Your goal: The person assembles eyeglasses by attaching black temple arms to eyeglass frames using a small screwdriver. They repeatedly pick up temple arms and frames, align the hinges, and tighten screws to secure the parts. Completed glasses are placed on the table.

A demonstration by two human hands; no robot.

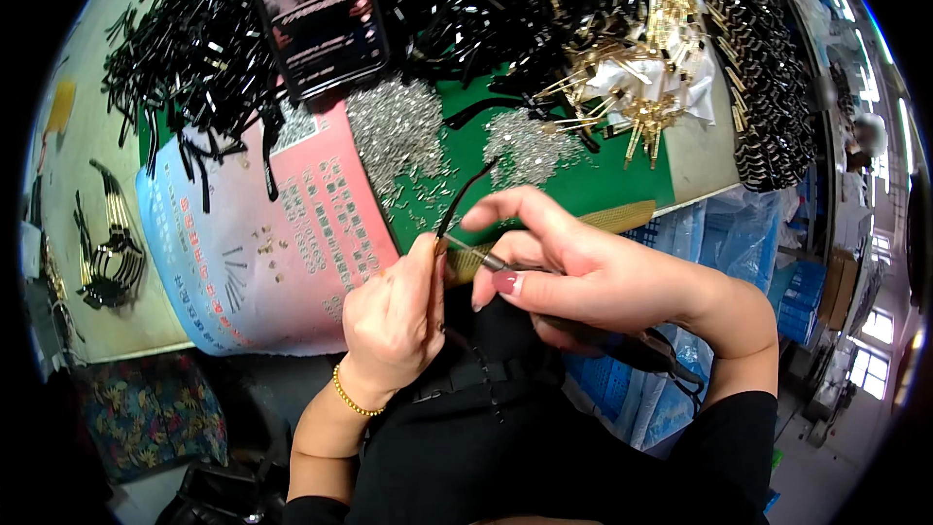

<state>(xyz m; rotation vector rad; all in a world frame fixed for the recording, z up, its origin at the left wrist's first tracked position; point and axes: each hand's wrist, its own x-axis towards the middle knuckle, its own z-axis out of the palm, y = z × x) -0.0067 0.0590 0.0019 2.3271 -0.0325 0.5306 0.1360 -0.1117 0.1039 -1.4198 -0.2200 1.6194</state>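
Head view: left hand (394, 316) pinches a thin curved black strip (462, 196) upright, fingers closed on its lower end, held just off the bench's (695, 170) near edge, apparently to bring the joint close. Right hand (573, 267) grips a slim screwdriver-like tool (486, 259), tip meeting the strip; loose silver parts (398, 131) heaped within reach.
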